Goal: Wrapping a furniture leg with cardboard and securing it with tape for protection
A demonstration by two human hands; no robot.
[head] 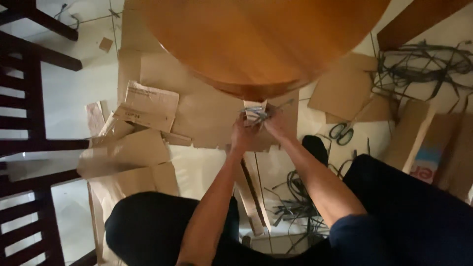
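Under round wooden table (256, 39): both hands (261, 129) pinch small cardboard piece (255, 112).

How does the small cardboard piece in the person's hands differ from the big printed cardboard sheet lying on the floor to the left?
The small cardboard strip is held up between the left hand and right hand, with grey strapping wound around it; the large flat cardboard sheet lies loose on the floor, untouched. The strip is narrow and short, the sheet broad. Both are plain brown cardboard.

Scissors (342, 132), tangled straps (423, 66), round wooden table (256, 39), dark chair (29, 123).
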